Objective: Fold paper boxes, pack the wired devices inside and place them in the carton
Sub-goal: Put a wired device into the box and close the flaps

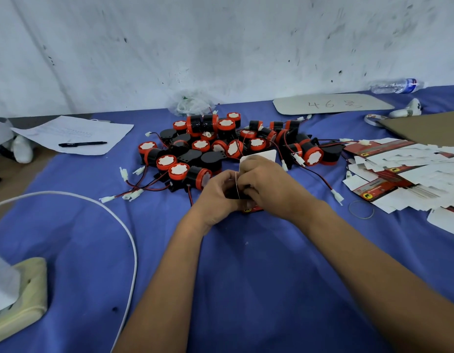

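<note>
A small paper box (259, 157), white inside with a red and black printed outside, stands on the blue cloth between my hands. My left hand (218, 193) grips its left side and my right hand (269, 186) curls round its right side and top. One white flap sticks up behind my right fingers. Something dark shows inside the box between my hands; I cannot tell what it is. Behind lies a heap of black and red wired devices (231, 143) with red and black leads and white plugs. Flat unfolded box blanks (399, 171) are piled at the right.
A brown carton flap (429, 128) lies at the far right edge. A rubber band (361, 209) lies near the blanks. A white cable (114, 215) arcs across the left, by a cream pad (25, 291). Paper with a pen (82, 143), a grey card (330, 104) and a bottle (396, 85) sit at the back.
</note>
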A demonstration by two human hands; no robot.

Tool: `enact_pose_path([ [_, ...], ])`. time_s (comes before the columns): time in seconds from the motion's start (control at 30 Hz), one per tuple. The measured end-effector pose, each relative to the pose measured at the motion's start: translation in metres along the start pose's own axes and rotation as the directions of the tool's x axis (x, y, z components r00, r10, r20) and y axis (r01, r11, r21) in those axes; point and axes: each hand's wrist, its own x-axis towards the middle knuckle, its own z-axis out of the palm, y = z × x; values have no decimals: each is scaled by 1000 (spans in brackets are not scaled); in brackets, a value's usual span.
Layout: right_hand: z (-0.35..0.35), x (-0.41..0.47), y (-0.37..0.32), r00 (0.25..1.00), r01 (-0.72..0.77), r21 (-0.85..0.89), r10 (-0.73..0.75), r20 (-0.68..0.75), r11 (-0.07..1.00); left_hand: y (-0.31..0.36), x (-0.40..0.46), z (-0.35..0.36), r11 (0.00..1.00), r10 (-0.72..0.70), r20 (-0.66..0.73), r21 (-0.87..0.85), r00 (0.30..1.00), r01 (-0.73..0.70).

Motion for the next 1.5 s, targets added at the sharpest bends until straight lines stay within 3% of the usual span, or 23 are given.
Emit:
enact_pose_path([
  [0.17, 6, 0, 2, 993, -78, -12, 79, 86, 997, 1, -1, -1, 996, -16, -6, -83, 1000, 15],
  [0.3, 3, -7, 5, 973, -140, 14, 135, 186, 990, 3, 2, 1, 938, -59, 43, -338, 997, 70],
  [0.43, -7, -15, 9, 982, -169, 294, 186, -28, 941, 2, 5, 7, 917, -104, -9, -388, 994, 93],
  [0.53, -4, -19, 15, 968, -181, 291, 222, -115, 940, 2, 5, 13, 933, -101, -75, -354, 992, 68],
  [0.67, 5, -22, 17, 940, -156, 327, 242, -240, 932, 1, 5, 28, 984, -39, -216, -180, 976, 0],
  [0.73, 10, -28, 15, 847, -104, 384, 284, -449, 917, 0, 6, 35, 994, -16, -268, -107, 963, -13],
  [0.8, 14, -36, 19, 645, -105, 507, 447, -620, 855, 0, 8, 38, 999, 0, -306, -32, 952, -11],
  [0.87, 15, -39, 29, 470, -171, 693, 676, -567, 700, -1, 9, 40, 1000, 20, -330, 4, 944, -20],
  [0.93, 17, -39, 41, 415, -217, 807, 800, -433, 550, -2, 10, 41, 1000, 27, -347, -1, 938, -29],
  [1.0, 21, -39, 49, 395, -181, 866, 840, -371, 467, -3, 10, 43, 999, 27, -361, -17, 932, -36],
  [1.17, 34, -42, 52, 455, -237, 860, 834, -313, 452, -3, 10, 47, 998, 45, -418, -12, 907, -55],
  [1.27, 33, -42, 51, 461, -198, 897, 845, -271, 396, -4, 10, 49, 998, 45, -445, -17, 894, -59],
  [1.4, 40, -39, 43, 669, -213, 921, 736, -105, 325, -5, 9, 55, 997, 54, -477, -27, 877, -76],
  [1.5, 40, -38, 45, 729, -210, 941, 684, -32, 267, -5, 9, 57, 993, 59, -498, -62, 865, -104],
])
